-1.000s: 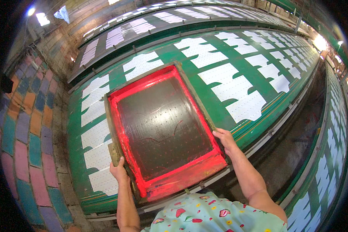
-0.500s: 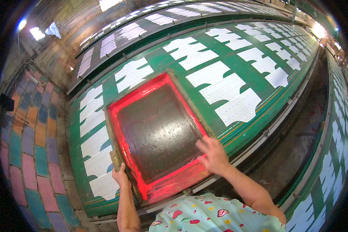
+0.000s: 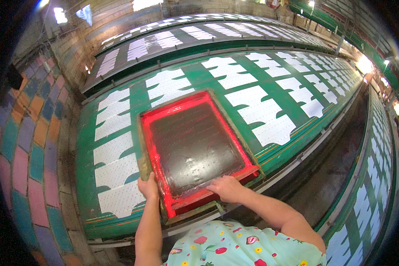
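- Printing screen [image 3: 195, 144]: my left hand [image 3: 149, 187] grips its edge; my right hand [image 3: 228, 189] closes over a red bar [image 3: 195, 195].
- Likely step: positioning the bar; next calls for even pressure.

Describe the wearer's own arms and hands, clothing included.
The left hand and right hand are ungloved, with no watch showing at either wrist. The left arm and right arm are sleeveless as far as visible. The top is pale mint, printed with red fruit and small yellow shapes.
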Action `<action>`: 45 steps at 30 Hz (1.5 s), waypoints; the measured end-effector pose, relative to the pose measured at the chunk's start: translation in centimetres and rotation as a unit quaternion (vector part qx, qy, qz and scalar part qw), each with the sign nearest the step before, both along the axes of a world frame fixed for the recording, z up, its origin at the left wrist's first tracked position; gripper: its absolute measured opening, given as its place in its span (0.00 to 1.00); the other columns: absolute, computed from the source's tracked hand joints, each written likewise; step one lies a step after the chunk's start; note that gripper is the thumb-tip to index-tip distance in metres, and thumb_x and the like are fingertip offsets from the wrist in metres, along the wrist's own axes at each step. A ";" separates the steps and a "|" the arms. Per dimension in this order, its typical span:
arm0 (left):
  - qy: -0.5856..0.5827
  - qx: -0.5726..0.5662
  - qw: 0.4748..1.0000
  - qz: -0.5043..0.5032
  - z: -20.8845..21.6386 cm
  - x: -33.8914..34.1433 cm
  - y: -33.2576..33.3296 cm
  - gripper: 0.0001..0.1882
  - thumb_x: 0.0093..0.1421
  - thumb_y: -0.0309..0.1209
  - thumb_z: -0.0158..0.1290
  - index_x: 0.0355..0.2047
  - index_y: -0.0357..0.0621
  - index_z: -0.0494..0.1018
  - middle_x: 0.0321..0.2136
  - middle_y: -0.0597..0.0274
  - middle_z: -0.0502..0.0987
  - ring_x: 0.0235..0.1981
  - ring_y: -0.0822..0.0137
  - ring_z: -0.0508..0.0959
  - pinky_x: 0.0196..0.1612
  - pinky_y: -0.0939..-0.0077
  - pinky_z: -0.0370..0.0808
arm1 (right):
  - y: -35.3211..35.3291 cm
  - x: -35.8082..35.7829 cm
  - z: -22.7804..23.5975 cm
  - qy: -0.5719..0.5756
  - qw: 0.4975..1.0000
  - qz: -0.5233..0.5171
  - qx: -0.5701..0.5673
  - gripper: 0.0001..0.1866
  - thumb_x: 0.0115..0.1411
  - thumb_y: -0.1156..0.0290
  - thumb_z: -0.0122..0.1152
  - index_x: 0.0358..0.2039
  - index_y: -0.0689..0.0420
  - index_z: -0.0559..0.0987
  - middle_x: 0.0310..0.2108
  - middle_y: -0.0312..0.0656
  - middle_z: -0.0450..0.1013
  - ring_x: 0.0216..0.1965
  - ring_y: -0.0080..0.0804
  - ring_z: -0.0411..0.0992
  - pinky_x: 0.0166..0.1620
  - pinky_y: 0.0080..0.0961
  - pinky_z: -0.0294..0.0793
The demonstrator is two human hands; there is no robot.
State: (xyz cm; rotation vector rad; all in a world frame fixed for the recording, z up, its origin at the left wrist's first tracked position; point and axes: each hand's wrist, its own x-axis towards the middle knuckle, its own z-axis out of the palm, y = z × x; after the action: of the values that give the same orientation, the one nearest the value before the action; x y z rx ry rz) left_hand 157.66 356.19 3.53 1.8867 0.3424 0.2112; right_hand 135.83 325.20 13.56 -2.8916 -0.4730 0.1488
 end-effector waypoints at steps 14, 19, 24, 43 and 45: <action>-0.098 -0.016 0.995 -0.008 -0.7 -0.5 -0.1 0.29 0.67 0.36 0.68 0.63 0.31 0.77 0.52 0.37 0.86 0.54 0.42 0.86 0.60 0.54 0.79 | 2.2 -2.2 -0.8 -0.078 0.996 -0.029 0.024 0.24 0.56 0.74 0.68 0.56 0.50 0.87 0.51 0.42 0.85 0.52 0.46 0.84 0.52 0.46 0.84; -0.063 -0.027 0.998 -0.005 0.7 -0.8 -0.3 0.26 0.71 0.36 0.65 0.63 0.32 0.77 0.53 0.38 0.86 0.55 0.45 0.86 0.61 0.56 0.79 | 1.3 2.8 -3.0 -0.183 0.983 -0.016 0.015 0.24 0.55 0.74 0.67 0.54 0.52 0.88 0.50 0.43 0.85 0.50 0.44 0.84 0.51 0.43 0.82; -0.050 0.007 0.999 0.014 1.3 -0.8 -0.3 0.24 0.76 0.37 0.58 0.64 0.32 0.78 0.57 0.40 0.85 0.59 0.50 0.84 0.64 0.59 0.76 | -1.7 14.5 -4.6 -0.229 0.973 -0.007 0.017 0.20 0.58 0.73 0.65 0.52 0.51 0.88 0.44 0.43 0.84 0.45 0.45 0.84 0.48 0.44 0.81; 0.016 0.000 0.996 0.091 1.1 -0.9 -0.7 0.19 0.83 0.36 0.48 0.53 0.30 0.81 0.43 0.60 0.84 0.45 0.70 0.78 0.54 0.68 0.76 | -10.5 50.1 -4.4 -0.174 0.983 -0.052 -0.015 0.22 0.63 0.75 0.61 0.55 0.44 0.89 0.47 0.48 0.86 0.50 0.50 0.86 0.52 0.53 0.86; 0.020 0.008 0.995 0.093 0.9 -0.7 -0.5 0.20 0.82 0.36 0.49 0.56 0.29 0.81 0.47 0.53 0.86 0.49 0.65 0.82 0.57 0.66 0.77 | -11.0 50.6 -4.6 -0.166 0.985 -0.041 -0.014 0.23 0.60 0.75 0.65 0.56 0.44 0.88 0.46 0.48 0.87 0.50 0.51 0.86 0.52 0.52 0.86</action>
State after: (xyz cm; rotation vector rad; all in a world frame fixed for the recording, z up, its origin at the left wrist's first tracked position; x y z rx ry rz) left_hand 156.92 355.66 4.42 1.8779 0.5461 0.3024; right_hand 186.39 314.18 9.01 -2.9665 -0.4065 -0.3477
